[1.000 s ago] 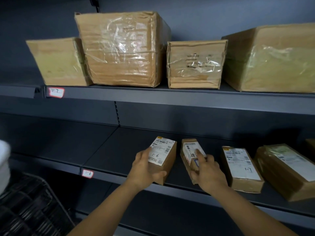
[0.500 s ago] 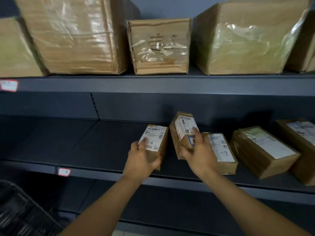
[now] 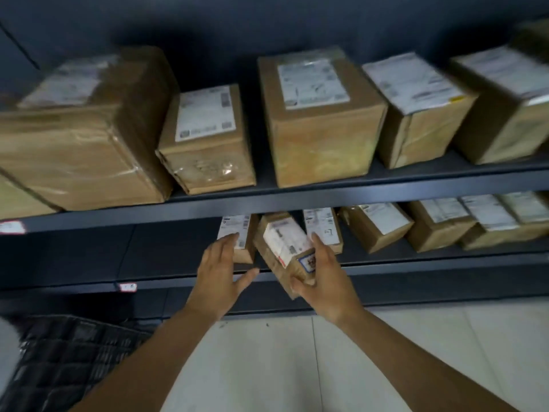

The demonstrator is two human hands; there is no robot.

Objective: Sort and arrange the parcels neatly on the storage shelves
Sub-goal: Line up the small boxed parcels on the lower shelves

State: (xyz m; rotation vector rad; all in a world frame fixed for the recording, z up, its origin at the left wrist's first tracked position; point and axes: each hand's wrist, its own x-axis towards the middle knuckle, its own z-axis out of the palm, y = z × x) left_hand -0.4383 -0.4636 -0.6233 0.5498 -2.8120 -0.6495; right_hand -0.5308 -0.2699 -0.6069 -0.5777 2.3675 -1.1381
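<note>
My right hand (image 3: 322, 273) grips a small brown parcel (image 3: 282, 248) with a white label and lifts it, tilted, just in front of the lower shelf (image 3: 416, 264). My left hand (image 3: 221, 269) is open with fingers spread, its fingertips touching another small labelled parcel (image 3: 237, 233) that stands on that shelf. To the right stand a parcel marked with handwriting (image 3: 323, 230) and several more brown parcels (image 3: 377, 224). The upper shelf (image 3: 297, 200) carries several larger cardboard boxes (image 3: 320, 120).
The left part of the lower shelf (image 3: 89, 257) holds no parcels; a small tag (image 3: 127, 287) is stuck on its front edge. A dark wire basket (image 3: 68, 352) sits at the lower left. Pale floor tiles (image 3: 297, 367) lie below the shelves.
The view has risen, showing the tops of the upper boxes. My right hand has lifted its parcel off the shelf and toward me. My left hand has opened and loosened from its parcel.
</note>
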